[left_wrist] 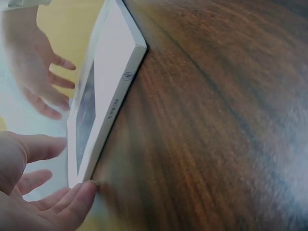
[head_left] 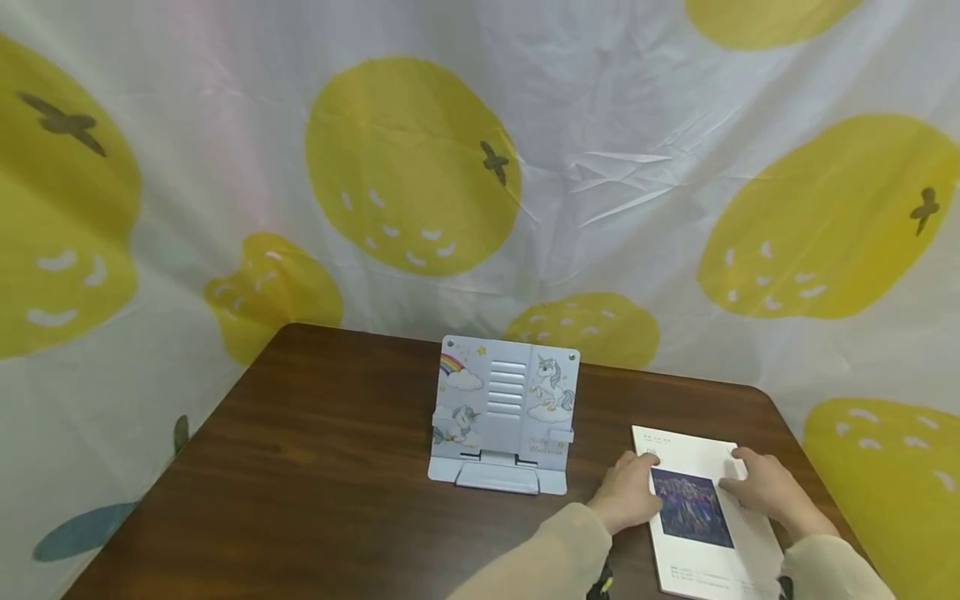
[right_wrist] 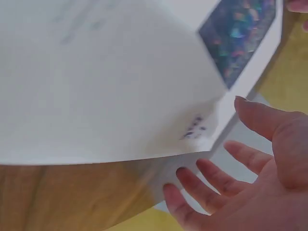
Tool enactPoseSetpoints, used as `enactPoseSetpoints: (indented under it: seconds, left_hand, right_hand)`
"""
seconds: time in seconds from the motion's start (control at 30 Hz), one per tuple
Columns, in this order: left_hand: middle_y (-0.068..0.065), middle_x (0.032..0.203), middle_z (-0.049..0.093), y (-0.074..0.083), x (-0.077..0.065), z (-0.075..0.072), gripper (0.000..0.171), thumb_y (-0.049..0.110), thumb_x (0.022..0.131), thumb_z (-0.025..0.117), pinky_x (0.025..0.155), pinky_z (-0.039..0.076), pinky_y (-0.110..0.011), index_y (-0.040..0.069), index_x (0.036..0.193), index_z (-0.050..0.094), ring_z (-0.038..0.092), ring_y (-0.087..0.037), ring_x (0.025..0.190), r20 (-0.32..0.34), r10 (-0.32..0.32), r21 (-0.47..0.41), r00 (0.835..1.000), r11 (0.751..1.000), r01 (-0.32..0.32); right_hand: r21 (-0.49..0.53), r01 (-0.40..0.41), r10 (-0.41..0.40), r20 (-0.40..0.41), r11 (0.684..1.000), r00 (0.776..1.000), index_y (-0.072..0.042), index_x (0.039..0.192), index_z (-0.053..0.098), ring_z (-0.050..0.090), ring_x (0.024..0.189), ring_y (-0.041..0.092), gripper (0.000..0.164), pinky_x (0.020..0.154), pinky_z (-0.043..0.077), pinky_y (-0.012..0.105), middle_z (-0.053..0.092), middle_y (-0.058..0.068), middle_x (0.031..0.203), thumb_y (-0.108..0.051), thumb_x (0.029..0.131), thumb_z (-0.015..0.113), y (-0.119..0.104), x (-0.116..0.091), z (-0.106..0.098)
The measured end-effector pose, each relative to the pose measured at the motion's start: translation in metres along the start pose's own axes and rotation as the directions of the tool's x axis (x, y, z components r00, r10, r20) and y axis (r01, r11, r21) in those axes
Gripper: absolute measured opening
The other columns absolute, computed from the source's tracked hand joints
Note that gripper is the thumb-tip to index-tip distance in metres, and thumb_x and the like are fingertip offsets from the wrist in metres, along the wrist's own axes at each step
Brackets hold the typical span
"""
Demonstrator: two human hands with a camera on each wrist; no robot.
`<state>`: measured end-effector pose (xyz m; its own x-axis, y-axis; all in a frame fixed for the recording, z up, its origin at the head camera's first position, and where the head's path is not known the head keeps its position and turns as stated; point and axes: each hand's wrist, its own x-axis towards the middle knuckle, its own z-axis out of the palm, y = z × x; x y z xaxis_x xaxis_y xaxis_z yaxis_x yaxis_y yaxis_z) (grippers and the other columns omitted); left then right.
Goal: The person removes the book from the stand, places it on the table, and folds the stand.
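A white paperback book [head_left: 693, 557] with a dark purple picture on its cover lies flat near the right side of the table. My left hand [head_left: 624, 493] is at the book's left side. In the left wrist view its fingertips [left_wrist: 86, 190] touch the corner by the spine [left_wrist: 115, 103], while the thumb stands apart from them. On the opposite side is my right hand [head_left: 776, 493], fingers spread. The right wrist view shows its thumb [right_wrist: 255, 115] and fingers extended close to the cover's edge.
A white metal book stand [head_left: 506, 417] with unicorn and rainbow prints stands at the middle of the dark brown wooden table [head_left: 300, 467]. Behind the table hangs a pale curtain [head_left: 600, 100] with large yellow fruit prints.
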<state>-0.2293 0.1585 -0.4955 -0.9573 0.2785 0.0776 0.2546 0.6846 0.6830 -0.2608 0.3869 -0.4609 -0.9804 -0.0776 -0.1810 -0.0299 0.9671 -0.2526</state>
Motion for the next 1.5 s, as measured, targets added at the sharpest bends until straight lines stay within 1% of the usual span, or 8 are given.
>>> enactPoseSetpoints:
  seconds: [0.13,0.27,0.43,0.57,0.8,0.93,1.2,1.5]
  left_hand:
    - [0.007,0.113,0.059,0.000,-0.002,-0.008,0.051,0.024,0.076,0.079,0.082,0.048,-0.024,0.024,0.124,0.063,0.059,-0.009,0.099,0.023,0.018,0.019,1.000,1.000,-0.018]
    - [0.009,0.118,0.057,0.001,-0.006,-0.023,0.046,0.031,0.082,0.074,0.081,0.048,-0.028,0.027,0.127,0.062,0.057,-0.008,0.104,0.036,0.029,0.002,0.999,1.000,-0.029]
    - [0.009,0.127,0.054,-0.001,-0.010,-0.046,0.040,0.037,0.091,0.065,0.084,0.050,-0.035,0.028,0.130,0.060,0.056,-0.010,0.111,0.028,0.057,-0.028,0.998,0.998,-0.056]
    - [0.008,0.131,0.054,-0.006,-0.011,-0.066,0.040,0.038,0.095,0.060,0.089,0.048,-0.033,0.026,0.133,0.058,0.055,-0.011,0.114,0.001,0.110,-0.039,0.994,0.993,-0.110]
    - [0.003,0.130,0.056,-0.019,-0.013,-0.105,0.037,0.030,0.097,0.059,0.088,0.048,-0.029,0.020,0.133,0.058,0.055,-0.011,0.111,-0.047,0.140,-0.190,0.989,0.971,-0.146]
    - [0.000,0.131,0.056,-0.029,-0.016,-0.125,0.037,0.027,0.099,0.056,0.091,0.047,-0.032,0.016,0.134,0.057,0.055,-0.015,0.114,-0.068,0.154,-0.228,0.986,0.960,-0.165]
    - [-0.004,0.130,0.057,-0.051,-0.020,-0.155,0.037,0.020,0.097,0.058,0.092,0.047,-0.036,0.012,0.132,0.058,0.057,-0.024,0.114,-0.190,0.159,-0.185,0.969,0.963,-0.195]
    - [-0.009,0.127,0.058,-0.073,-0.021,-0.180,0.036,0.015,0.094,0.062,0.089,0.049,-0.042,0.008,0.129,0.060,0.057,-0.026,0.113,-0.310,0.112,-0.207,0.944,0.961,-0.182]
  right_hand:
    - [0.004,0.000,0.000,-0.033,1.000,0.999,0.017,0.132,0.039,0.043,0.108,0.062,0.071,0.084,0.041,0.070,0.039,0.047,0.121,-0.033,0.089,0.067,-0.013,0.000,-0.003]
    - [0.043,-0.006,0.009,-0.079,0.999,0.997,0.014,0.136,0.036,0.036,0.114,0.066,0.072,0.084,0.039,0.073,0.033,0.047,0.128,-0.035,0.092,0.064,-0.030,0.000,-0.008]
    - [0.147,0.103,-0.078,-0.166,0.984,0.983,0.015,0.139,0.034,0.033,0.122,0.063,0.068,0.090,0.035,0.072,0.035,0.044,0.135,-0.034,0.098,0.056,-0.054,-0.001,-0.011]
    - [0.240,0.137,-0.089,-0.204,0.961,0.975,0.013,0.142,0.031,0.030,0.125,0.060,0.068,0.094,0.033,0.071,0.034,0.041,0.139,-0.036,0.101,0.053,-0.075,-0.004,-0.014]
    - [0.319,0.158,-0.080,-0.244,0.935,0.966,0.009,0.146,0.029,0.027,0.130,0.058,0.072,0.097,0.029,0.071,0.029,0.040,0.144,-0.043,0.101,0.049,-0.107,-0.004,-0.016]
    - [0.340,0.189,-0.089,-0.289,0.921,0.953,0.005,0.147,0.032,0.028,0.131,0.056,0.068,0.098,0.029,0.070,0.031,0.037,0.145,-0.041,0.101,0.050,-0.124,-0.002,-0.013]
    - [0.409,0.240,-0.081,-0.368,0.880,0.926,-0.002,0.147,0.039,0.033,0.132,0.050,0.056,0.100,0.031,0.066,0.037,0.030,0.144,-0.032,0.101,0.051,-0.155,-0.002,-0.009]
    - [0.536,0.270,0.024,-0.478,0.800,0.878,-0.003,0.138,0.051,0.047,0.122,0.041,0.044,0.098,0.038,0.056,0.053,0.023,0.130,-0.020,0.098,0.057,-0.183,0.002,-0.001]
